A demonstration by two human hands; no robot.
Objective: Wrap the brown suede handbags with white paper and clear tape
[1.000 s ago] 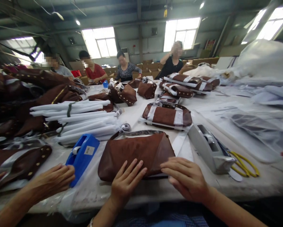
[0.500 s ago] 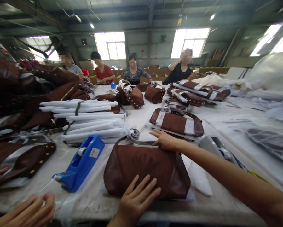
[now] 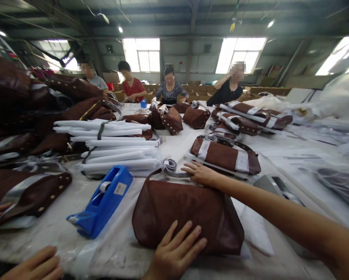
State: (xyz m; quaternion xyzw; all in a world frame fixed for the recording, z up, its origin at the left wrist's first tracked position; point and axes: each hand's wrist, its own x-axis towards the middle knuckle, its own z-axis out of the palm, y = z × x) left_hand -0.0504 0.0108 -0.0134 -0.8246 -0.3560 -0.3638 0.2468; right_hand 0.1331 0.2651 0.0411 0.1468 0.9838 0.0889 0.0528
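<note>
A brown leather bag (image 3: 186, 210) lies flat on the white table (image 3: 54, 229) right in front of me. My left hand (image 3: 176, 252) rests on its near edge, open with fingers spread. My right hand (image 3: 199, 174) is stretched out to the bag's far edge, fingers extended and touching the bag's strap (image 3: 170, 166), which is wrapped in clear film. Neither hand holds anything.
A blue tape dispenser (image 3: 103, 200) stands left of the bag and a grey one (image 3: 275, 186) to the right. White paper rolls (image 3: 119, 149), a paper-banded bag (image 3: 225, 155) and bag piles (image 3: 23, 116) lie around. Another person's hand (image 3: 34, 266) is at bottom left. Several people sit at the far end.
My right hand left the bag's near edge and reached to the strap at its far edge. My left hand stayed flat on the bag. The other person's hand drew back from the blue dispenser.
</note>
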